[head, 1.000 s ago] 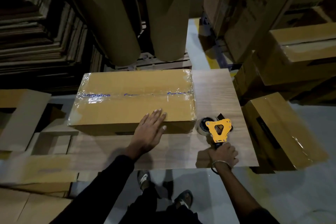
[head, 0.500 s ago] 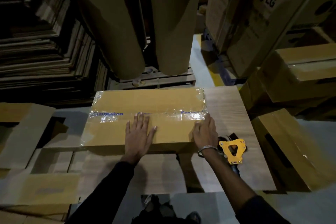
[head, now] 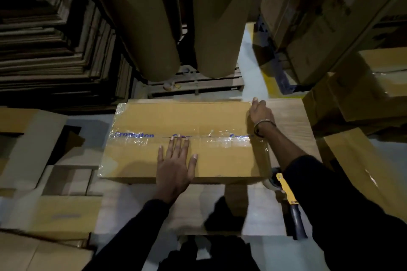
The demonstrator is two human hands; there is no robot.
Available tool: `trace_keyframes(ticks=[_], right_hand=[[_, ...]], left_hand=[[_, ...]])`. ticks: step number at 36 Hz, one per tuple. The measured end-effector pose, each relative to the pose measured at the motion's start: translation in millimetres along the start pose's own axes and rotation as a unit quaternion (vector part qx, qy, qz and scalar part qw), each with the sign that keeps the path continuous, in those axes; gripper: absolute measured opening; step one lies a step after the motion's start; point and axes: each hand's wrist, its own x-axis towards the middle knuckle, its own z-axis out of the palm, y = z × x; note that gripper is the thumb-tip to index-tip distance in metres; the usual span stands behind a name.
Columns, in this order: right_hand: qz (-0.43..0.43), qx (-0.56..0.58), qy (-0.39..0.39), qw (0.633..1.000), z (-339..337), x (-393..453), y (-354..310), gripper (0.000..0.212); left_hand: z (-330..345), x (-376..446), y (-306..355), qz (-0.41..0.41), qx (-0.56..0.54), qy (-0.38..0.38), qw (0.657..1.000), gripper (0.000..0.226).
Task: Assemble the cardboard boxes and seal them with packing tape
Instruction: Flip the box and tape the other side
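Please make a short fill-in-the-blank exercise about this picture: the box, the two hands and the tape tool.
1. The left hand lies flat on top of the taped ____.
2. The right hand grips the box's far ____ corner.
3. The yellow tape dispenser lies on the wooden table, held by ____ hand.

Missing words: cardboard box; right; neither

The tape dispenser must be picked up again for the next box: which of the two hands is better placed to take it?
Probably the right hand: the tape dispenser lies under that forearm, while the left hand presses the box.
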Motion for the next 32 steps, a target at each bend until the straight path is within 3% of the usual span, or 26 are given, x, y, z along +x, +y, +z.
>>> trace_keyframes(ticks=[6, 8, 11, 15, 22, 30, 32], right_hand=[[-0.043, 0.013, -0.032, 0.999, 1.0, -0.5, 5.4, 0.056], [-0.067, 0.034, -0.052, 0.996, -1.7, -10.8, 12.4, 0.065], [-0.086, 0.034, -0.081, 0.992, -8.5, -44.2, 30.7, 0.079], [-0.094, 0.005, -0.104, 0.990, -13.1, -110.9, 65.7, 0.079], [-0.057, 0.000, -0.020, 0.998, -2.2, -153.0, 85.8, 0.076], [-0.048, -0.016, 0.013, 0.999, 3.5, -146.6, 84.8, 0.072], [-0.042, -0.021, 0.018, 0.999, 4.6, -146.0, 84.6, 0.071]], left_hand=[[-0.9, -0.5, 5.6, -0.033, 0.019, -0.010, 0.999, 0.063], [-0.8, 0.0, 6.8, -0.038, 0.021, 0.001, 0.999, 0.060], [0.5, -1.2, 9.6, -0.042, 0.018, 0.010, 0.999, 0.058], [2.2, -1.2, 10.6, -0.040, 0.017, 0.017, 0.999, 0.058], [-1.1, 3.1, 18.1, -0.041, 0.035, -0.033, 0.998, 0.062], [-5.2, 21.4, -18.9, 0.104, 0.034, -0.093, 0.990, 0.072], [-6.5, 23.3, -42.1, 0.097, 0.021, -0.103, 0.990, 0.074]])
